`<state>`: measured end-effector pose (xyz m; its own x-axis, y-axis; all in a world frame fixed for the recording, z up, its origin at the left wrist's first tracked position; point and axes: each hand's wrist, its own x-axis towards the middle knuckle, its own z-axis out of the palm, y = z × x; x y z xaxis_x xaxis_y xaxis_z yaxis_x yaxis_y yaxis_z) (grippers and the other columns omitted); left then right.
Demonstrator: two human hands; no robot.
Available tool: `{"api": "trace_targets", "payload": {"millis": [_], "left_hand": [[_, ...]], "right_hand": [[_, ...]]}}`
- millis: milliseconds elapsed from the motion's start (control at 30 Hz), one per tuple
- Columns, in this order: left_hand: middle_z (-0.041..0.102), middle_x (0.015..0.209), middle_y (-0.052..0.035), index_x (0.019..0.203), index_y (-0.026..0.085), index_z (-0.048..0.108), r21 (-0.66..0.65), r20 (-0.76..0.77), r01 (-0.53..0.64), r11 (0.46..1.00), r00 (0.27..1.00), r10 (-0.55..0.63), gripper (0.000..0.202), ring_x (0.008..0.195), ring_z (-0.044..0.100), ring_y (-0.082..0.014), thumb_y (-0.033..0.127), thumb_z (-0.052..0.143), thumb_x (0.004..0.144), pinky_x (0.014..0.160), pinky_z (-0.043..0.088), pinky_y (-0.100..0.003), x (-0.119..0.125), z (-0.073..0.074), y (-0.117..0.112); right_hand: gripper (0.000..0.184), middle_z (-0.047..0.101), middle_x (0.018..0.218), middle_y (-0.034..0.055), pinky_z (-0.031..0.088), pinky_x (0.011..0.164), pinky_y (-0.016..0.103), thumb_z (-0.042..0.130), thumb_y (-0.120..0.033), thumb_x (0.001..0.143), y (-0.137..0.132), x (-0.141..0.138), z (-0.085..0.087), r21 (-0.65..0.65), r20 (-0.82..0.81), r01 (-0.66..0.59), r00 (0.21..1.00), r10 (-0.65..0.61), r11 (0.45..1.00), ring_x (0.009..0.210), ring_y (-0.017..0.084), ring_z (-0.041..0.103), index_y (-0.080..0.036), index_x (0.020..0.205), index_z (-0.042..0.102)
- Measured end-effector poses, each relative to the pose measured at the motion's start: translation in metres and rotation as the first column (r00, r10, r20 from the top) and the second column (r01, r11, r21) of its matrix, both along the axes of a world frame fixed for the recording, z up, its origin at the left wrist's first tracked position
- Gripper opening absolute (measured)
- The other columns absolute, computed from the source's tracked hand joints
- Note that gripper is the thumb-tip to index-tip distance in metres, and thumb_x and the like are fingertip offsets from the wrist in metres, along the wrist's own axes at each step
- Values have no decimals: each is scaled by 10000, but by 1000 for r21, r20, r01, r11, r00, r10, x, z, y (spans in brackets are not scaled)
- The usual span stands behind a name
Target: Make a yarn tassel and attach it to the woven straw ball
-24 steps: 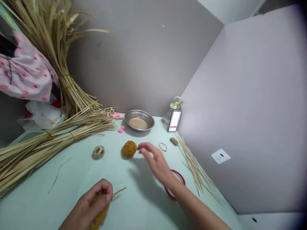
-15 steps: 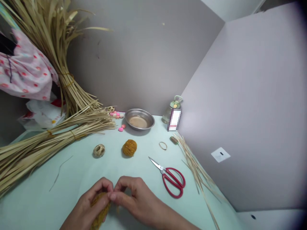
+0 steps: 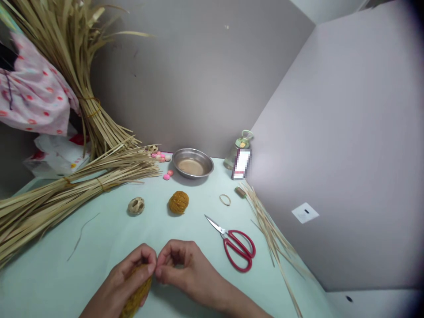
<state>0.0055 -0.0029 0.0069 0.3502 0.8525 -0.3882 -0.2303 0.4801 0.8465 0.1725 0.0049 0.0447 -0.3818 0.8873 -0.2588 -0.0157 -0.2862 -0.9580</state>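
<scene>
Low in the view, my left hand [image 3: 127,278] is wrapped round a mustard-yellow piece of yarn work [image 3: 137,296], its thumb and forefinger pinched at the top end. Much of the piece is covered by the fingers. My right hand [image 3: 185,269] meets it there with thumb and forefinger pressed together; anything between those tips is too small to make out. Beyond the hands sits a mustard yarn ball [image 3: 179,202]. Red-handled scissors [image 3: 232,240] lie to the right, blades pointing away and left. A small woven straw ball [image 3: 136,206] rests left of the yarn.
Straw bundles [image 3: 66,194] cover the left side, and loose straw strips [image 3: 270,225] run along the right wall. A metal bowl [image 3: 192,163] holding liquid stands at the back, near a bottle [image 3: 241,143] and a phone [image 3: 241,164]. A thin straw ring [image 3: 225,200] lies mid-table.
My right fingertips have drawn slightly off the left thumb and now pinch just beside it. The left hand keeps its hold on the yarn piece. The view has shifted a little.
</scene>
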Motion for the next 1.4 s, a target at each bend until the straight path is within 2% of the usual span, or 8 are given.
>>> {"api": "trace_targets", "payload": {"millis": [233, 400, 600, 767, 900, 1000, 1133, 1400], "left_hand": [[404, 571, 88, 738, 238, 538, -56, 25, 34, 998, 999, -32, 343, 487, 325, -91, 544, 685, 785, 465, 281, -189, -2, -6, -1], [367, 592, 91, 748, 246, 523, -54, -32, -10, 998, 999, 8, 326, 506, 312, -97, 534, 659, 818, 478, 288, -184, -2, 2, -2], [436, 618, 65, 742, 240, 574, 116, -185, -40, 992, 981, 61, 344, 552, 391, -126, 571, 656, 787, 512, 352, -206, 1, 1, -1], [533, 635, 46, 766, 244, 566, 140, -227, 10, 990, 974, 22, 343, 596, 484, -154, 579, 632, 799, 556, 402, -232, -3, -2, 1], [519, 598, 57, 765, 245, 556, 117, -211, -1, 993, 977, 26, 355, 548, 468, -145, 593, 609, 808, 519, 382, -231, -3, 2, 0], [471, 559, 68, 761, 246, 566, 135, -258, -37, 990, 964, 72, 348, 496, 411, -133, 587, 592, 820, 472, 338, -227, 0, 6, -2], [443, 588, 64, 760, 251, 580, 227, -329, -54, 973, 936, 128, 343, 527, 406, -142, 587, 571, 831, 508, 363, -236, 3, 5, -4], [541, 633, 40, 733, 256, 550, 237, -308, -4, 972, 948, 79, 320, 572, 475, -159, 559, 598, 821, 524, 398, -236, 2, 2, -3]], "right_hand": [[102, 502, 642, -50, 355, 616, 223, 671, -179, 708, -5, -6, -6, 93, 83, 12, 996, -19, 996, 615, 92, 425, -169, 727, 571], [129, 524, 643, -43, 325, 562, 219, 668, -251, 737, -4, -9, -14, 71, -3, 78, 997, -78, 994, 589, 92, 427, -173, 770, 570], [120, 524, 601, -49, 333, 554, 216, 684, -243, 738, -1, -8, -17, 58, -56, 134, 990, -131, 989, 561, 89, 434, -170, 771, 596], [216, 552, 656, -28, 378, 580, 219, 745, -290, 707, -5, -11, -21, 11, -131, 62, 990, -60, 998, 590, 91, 474, -154, 776, 591], [298, 570, 645, -21, 408, 565, 223, 776, -354, 681, -5, -12, -26, -44, -146, 10, 989, -16, 999, 564, 94, 509, -154, 775, 576], [248, 561, 603, -30, 398, 540, 221, 739, -336, 713, -1, -10, -27, -14, -128, 67, 989, -68, 998, 522, 89, 490, -155, 769, 578], [120, 570, 585, -33, 372, 558, 211, 700, -212, 703, 3, -9, -23, 23, -102, 204, 974, -201, 979, 535, 82, 483, -143, 752, 616], [220, 657, 654, 10, 441, 559, 227, 775, -197, 610, 2, -15, -20, -122, -290, 263, 913, -287, 957, 509, 92, 563, -134, 734, 605]]}}
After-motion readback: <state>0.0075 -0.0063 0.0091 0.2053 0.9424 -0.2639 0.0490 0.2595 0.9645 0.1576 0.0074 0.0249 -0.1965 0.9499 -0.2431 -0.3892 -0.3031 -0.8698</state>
